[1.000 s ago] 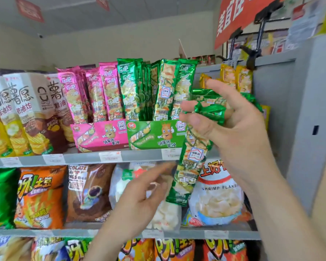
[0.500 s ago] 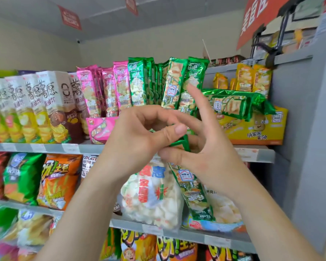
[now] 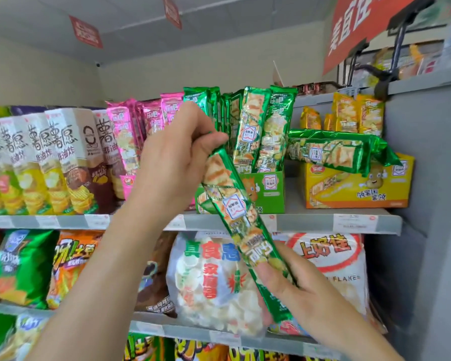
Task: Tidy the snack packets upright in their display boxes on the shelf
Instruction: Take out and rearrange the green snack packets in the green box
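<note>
A long green snack packet (image 3: 235, 207) slants in front of the shelf, top end up left, bottom end down right. My left hand (image 3: 177, 155) grips its top end, and my right hand (image 3: 289, 280) holds its lower end from underneath. Behind it stands the green display box (image 3: 268, 188) with several green packets (image 3: 261, 126) upright in it. Two green packets (image 3: 333, 152) lie flat across the yellow display box (image 3: 357, 188) at the right, with yellow packets (image 3: 357, 113) behind. The pink packets (image 3: 125, 134) stand left of my left hand.
White cardboard chip boxes (image 3: 50, 157) fill the shelf's left side. The grey shelf edge (image 3: 310, 222) carries price tags. Below hang large bags, among them a white shrimp flake bag (image 3: 331, 259) and a clear cracker bag (image 3: 211, 280). A grey panel (image 3: 427, 204) walls off the right.
My hands have drawn apart along the green packet. The left hand rose with the top end; the right hand slid down to the bottom end. The packet now stretches between them.
</note>
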The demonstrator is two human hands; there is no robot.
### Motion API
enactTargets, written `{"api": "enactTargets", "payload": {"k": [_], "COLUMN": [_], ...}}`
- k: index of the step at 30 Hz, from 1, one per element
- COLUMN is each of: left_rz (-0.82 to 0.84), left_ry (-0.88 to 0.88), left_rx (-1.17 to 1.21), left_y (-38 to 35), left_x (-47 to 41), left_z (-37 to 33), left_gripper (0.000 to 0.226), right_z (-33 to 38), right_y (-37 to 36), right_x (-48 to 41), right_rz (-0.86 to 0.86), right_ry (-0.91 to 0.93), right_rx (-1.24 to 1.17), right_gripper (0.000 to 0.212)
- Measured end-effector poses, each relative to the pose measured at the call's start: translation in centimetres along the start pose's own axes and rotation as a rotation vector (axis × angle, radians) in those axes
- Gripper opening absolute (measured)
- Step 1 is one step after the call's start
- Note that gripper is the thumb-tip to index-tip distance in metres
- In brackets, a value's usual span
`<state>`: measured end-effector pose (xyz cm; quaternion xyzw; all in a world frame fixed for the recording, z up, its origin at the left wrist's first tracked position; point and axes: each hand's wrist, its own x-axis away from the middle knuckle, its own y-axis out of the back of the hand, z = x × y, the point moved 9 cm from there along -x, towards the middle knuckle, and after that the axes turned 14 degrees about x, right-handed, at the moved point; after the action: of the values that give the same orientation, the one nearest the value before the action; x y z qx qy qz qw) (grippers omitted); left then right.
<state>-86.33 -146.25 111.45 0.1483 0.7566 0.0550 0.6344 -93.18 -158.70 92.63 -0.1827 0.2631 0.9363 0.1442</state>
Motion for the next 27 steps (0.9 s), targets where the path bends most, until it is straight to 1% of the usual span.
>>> {"api": "enactTargets", "payload": {"k": [2, 5, 7, 9, 12, 14, 16, 18, 21, 22, 23, 24, 25, 27], "left_rz": [-0.053, -0.127, -0.168, -0.192, -0.211, -0.217, -0.189, -0.127, -0.057, -0.035, -0.011, 0.010, 0.036, 0.103], "left_ry": [0.038, 0.080, 0.103, 0.131, 0.166, 0.170, 0.182, 0.207, 0.193, 0.169, 0.151, 0.150, 0.164, 0.210], "left_rx": [0.088, 0.178, 0.286, 0.374, 0.417, 0.452, 0.547, 0.639, 0.772, 0.819, 0.854, 0.865, 0.853, 0.758], "left_y": [1.0, 1.5, 1.6, 1.6, 1.6, 1.5, 1.1, 0.5, 0.5, 0.7, 1.0, 1.3, 1.5, 1.3], "left_x": [-1.1, -1.9, -1.9, -1.9, -2.0, -2.1, -2.3, -2.5, -2.6, -2.5, -2.3, -1.9, -1.4, -0.1], "left_z": [1.3, 2.7, 3.4, 4.1, 4.9, 4.9, 4.9, 4.9, 4.7, 4.5, 4.4, 4.5, 4.7, 5.1], "left_gripper": [0.013, 0.017, 0.022, 0.020, 0.018, 0.015, 0.013, 0.017, 0.028, 0.035, 0.041, 0.047, 0.050, 0.047], "right_z": [-1.2, -1.9, -1.4, -0.9, -0.6, -0.5, -0.3, 0.1, 0.9, 1.5, 2.1, 2.9, 4.0, 6.3], "right_y": [-0.3, 0.3, 0.6, 0.9, 1.5, 1.6, 1.5, 2.0, 3.2, 4.0, 5.0, 5.9, 7.1, 10.0], "right_x": [0.5, 0.7, 0.7, 0.6, 0.6, 0.6, 0.4, 0.5, 0.9, 1.0, 1.3, 1.5, 1.9, 1.9], "right_rz": [-0.015, -0.124, -0.168, -0.211, -0.272, -0.283, -0.279, -0.316, -0.380, -0.419, -0.486, -0.549, -0.649, -0.784], "right_ry": [-0.066, -0.114, -0.101, -0.094, -0.087, -0.078, -0.060, -0.046, 0.007, 0.034, 0.062, 0.102, 0.146, 0.234], "right_rx": [-0.066, -0.112, -0.120, -0.134, -0.132, -0.146, -0.216, -0.286, -0.375, -0.393, -0.387, -0.384, -0.377, -0.320], "right_gripper": [0.046, 0.043, 0.041, 0.039, 0.027, 0.024, 0.025, 0.029, 0.051, 0.057, 0.059, 0.056, 0.052, 0.043]}}
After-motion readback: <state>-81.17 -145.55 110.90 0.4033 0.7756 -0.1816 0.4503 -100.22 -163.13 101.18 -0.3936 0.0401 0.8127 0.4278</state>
